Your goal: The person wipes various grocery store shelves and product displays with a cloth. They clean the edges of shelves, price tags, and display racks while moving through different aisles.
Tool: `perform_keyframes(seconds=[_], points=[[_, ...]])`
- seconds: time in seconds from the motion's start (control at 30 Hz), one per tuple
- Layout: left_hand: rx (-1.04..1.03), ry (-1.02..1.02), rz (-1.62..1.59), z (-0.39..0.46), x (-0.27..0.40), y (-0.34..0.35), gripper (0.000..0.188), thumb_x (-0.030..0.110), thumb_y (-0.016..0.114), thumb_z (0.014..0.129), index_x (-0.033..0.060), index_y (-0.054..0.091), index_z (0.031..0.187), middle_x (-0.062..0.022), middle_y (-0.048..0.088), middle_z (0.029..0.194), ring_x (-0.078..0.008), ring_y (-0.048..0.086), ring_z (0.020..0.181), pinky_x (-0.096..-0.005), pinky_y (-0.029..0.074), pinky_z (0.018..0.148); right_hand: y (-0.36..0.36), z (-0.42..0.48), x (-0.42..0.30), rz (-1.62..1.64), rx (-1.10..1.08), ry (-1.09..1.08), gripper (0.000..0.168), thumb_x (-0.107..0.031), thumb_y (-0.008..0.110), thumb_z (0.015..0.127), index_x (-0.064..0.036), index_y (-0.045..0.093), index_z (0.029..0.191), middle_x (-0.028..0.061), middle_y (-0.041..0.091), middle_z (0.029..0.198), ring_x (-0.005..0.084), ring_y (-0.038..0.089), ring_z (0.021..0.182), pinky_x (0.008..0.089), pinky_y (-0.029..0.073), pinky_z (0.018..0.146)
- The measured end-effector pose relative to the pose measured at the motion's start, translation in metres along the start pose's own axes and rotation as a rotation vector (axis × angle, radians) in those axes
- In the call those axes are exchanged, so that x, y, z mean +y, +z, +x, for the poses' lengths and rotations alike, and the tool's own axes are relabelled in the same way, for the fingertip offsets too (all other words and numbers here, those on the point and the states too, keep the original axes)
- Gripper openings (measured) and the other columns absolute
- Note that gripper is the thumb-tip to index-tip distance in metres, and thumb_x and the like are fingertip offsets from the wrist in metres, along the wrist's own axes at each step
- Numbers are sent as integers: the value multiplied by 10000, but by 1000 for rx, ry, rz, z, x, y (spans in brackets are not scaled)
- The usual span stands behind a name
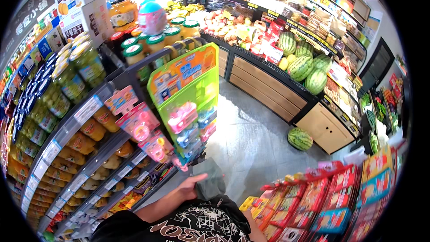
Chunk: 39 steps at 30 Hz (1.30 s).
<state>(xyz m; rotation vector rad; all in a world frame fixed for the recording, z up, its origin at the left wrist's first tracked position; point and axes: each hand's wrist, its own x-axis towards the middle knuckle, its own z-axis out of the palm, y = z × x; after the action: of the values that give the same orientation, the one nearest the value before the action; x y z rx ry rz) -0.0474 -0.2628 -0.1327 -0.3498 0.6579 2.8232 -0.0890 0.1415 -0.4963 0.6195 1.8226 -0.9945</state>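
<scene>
My left hand (188, 187) grips a dull grey-green item (211, 182) in front of my waist, its thumb lying across the near face. Whether the item is a box or a folded cloth, I cannot tell. My right forearm shows at the lower edge, but that hand is mostly hidden behind my black shirt (205, 222) and the item. A small skin-coloured spot at the item's right edge may be a fingertip. Just beyond the held item hangs a lime-green display card (211, 80) with packaged toy cameras (183, 117). Pink blister-packed toys (139, 122) hang to its left.
Shelves of jarred fruit (63, 87) curve along my left. Red snack packs (309, 195) fill a rack close on my right. Ahead is a wood-panelled produce counter (268, 89) with fruit and watermelons (299, 69). One watermelon (300, 138) lies on the grey tiled floor (242, 144).
</scene>
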Motion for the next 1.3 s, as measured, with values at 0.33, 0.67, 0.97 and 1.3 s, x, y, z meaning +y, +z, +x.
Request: perform_keyframes(seconds=[0.33, 0.67, 0.97, 1.3], points=[[311, -115, 53, 200, 20, 39, 398, 132, 627, 958, -3, 553, 1325, -137, 659, 1239, -252, 673, 1089, -415, 536, 986, -141, 110, -247, 134, -53, -301, 173, -205, 560, 923, -41, 614, 933, 143, 704, 791, 256, 664, 585, 368, 519, 471], [489, -137, 10, 429, 108, 49, 228, 52, 651, 868, -85, 652, 1051, -163, 698, 1013, -247, 707, 808, -389, 596, 721, -204, 146, -355, 250, -191, -69, 206, -227, 572, 929, -43, 653, 970, 99, 613, 708, 233, 583, 567, 378, 466, 514], [521, 102, -125, 534, 215, 66, 221, 13, 567, 822, -33, 639, 1026, -93, 665, 949, -199, 670, 842, -348, 560, 724, -267, 207, -680, -98, -4, -137, 189, -201, 602, 913, -31, 669, 966, 50, 480, 554, 206, 477, 439, 370, 384, 427], [670, 541, -418, 581, 298, 43, 364, 5, 559, 824, -34, 592, 1184, -129, 673, 1097, -233, 687, 962, -375, 580, 864, -80, 125, -1068, -558, -719, -604, 334, -308, 532, 1039, -74, 634, 823, -27, 541, 658, 80, 496, 560, 238, 377, 507]])
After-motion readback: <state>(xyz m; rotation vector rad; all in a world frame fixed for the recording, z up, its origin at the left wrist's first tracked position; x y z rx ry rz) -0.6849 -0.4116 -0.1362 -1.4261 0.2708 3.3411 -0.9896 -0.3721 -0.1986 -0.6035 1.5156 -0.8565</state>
